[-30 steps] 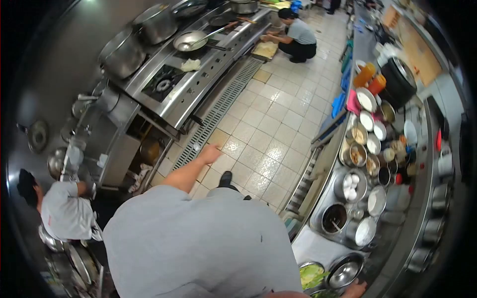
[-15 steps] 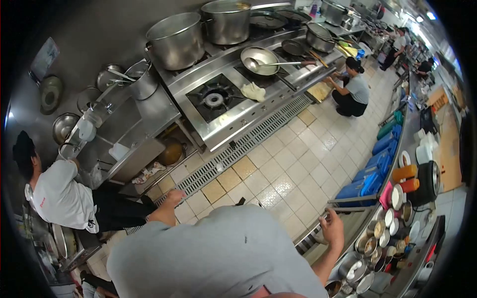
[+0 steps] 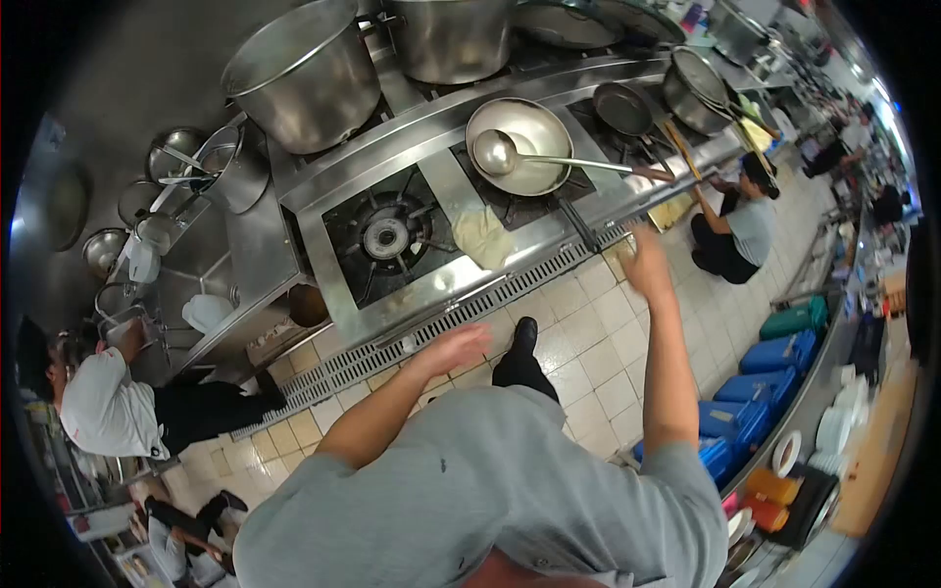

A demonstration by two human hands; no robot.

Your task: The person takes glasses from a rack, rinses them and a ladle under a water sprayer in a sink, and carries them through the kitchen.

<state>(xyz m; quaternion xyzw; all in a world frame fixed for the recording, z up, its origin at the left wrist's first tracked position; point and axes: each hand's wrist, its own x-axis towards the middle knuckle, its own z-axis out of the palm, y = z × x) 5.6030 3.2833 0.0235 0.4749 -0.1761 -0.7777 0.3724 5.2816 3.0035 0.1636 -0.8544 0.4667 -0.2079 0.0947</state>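
Observation:
My left hand (image 3: 459, 350) is in the air in front of the stove (image 3: 387, 294), its fingers stretched out and a little blurred, holding nothing. My right hand (image 3: 643, 263) reaches toward the stove's front edge, fingers apart, with nothing visible in it. It is nearest to the black handle (image 3: 578, 225) of a frying pan (image 3: 534, 118) on a burner, and looks apart from it. A metal ladle (image 3: 496, 153) rests in that pan, its long handle pointing right. A pale folded cloth (image 3: 482, 238) lies left of the pan, beside a bare burner (image 3: 386, 237).
Large stockpots (image 3: 309, 88) stand behind. A small dark pan (image 3: 622, 110) and a pot (image 3: 694, 93) are to the right. One person (image 3: 740, 230) squats by the stove's right end; another (image 3: 108, 402) works at the left sink (image 3: 250, 230). Blue bins (image 3: 730, 421) line the right side.
I have moved closer to the stove, and the view has turned. Both my hands have come forward, the right one from beside the right counter to near the stove's front edge.

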